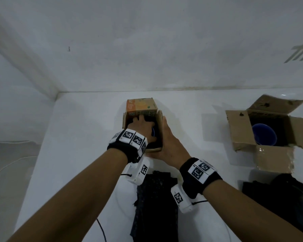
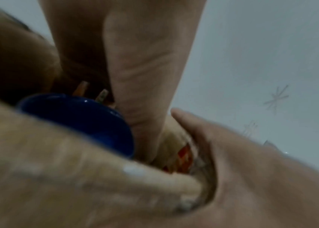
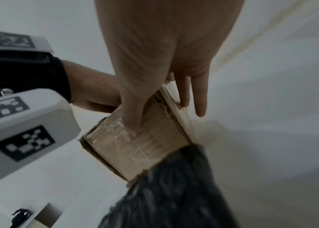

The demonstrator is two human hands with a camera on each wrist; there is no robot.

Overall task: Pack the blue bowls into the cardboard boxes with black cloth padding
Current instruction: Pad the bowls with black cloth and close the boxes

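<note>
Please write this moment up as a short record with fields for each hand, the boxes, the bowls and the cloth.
left hand: reaching inside the small box, fingers hidden
right hand: flat against the small box's outer side, thumb on its near face
bowl in small box: blue, partly seen under the left hand
large box: open, to the right, blue bowl on black lining
black cloth: on the table, near the person

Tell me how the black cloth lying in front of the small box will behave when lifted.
The black cloth will probably be floppy: it lies crumpled with ragged edges. Likely light, it drapes flat on the white table. It should not roll.
</note>
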